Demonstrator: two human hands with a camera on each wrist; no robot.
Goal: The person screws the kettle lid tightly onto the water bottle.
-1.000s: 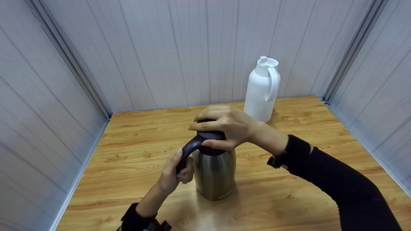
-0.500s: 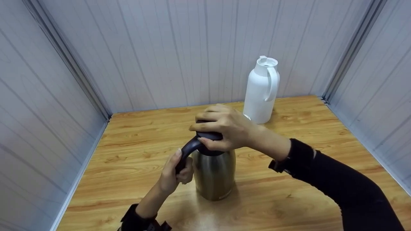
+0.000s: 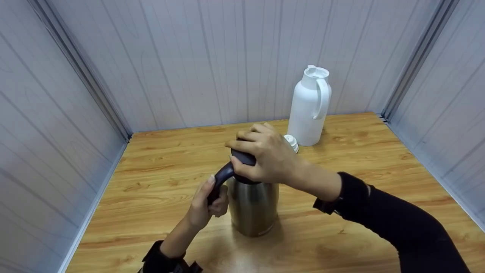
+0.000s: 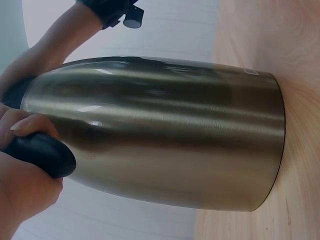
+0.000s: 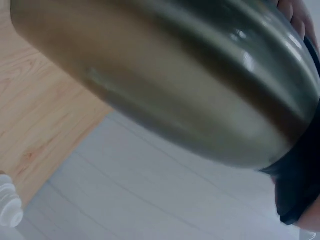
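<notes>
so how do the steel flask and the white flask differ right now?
The steel flask is brushed metal with a dark lid and handle; the white flask is all white. The steel flask stands near and is held by both hands; the white flask stands untouched by the back wall, its mouth open. Both stand upright on the wooden table.

A bare recording booth set up around a wooden bench

Pale grey panelled walls (image 3: 227, 57) close in the wood-grain bench (image 3: 159, 178) on three sides, with metal strips in the corners (image 3: 413, 57). Only household drinkware stands there: a steel vacuum jug (image 3: 253, 206), a white flask (image 3: 310, 108) and a small white stopper (image 3: 291, 141), with no furniture, appliances or tools around them.
</notes>
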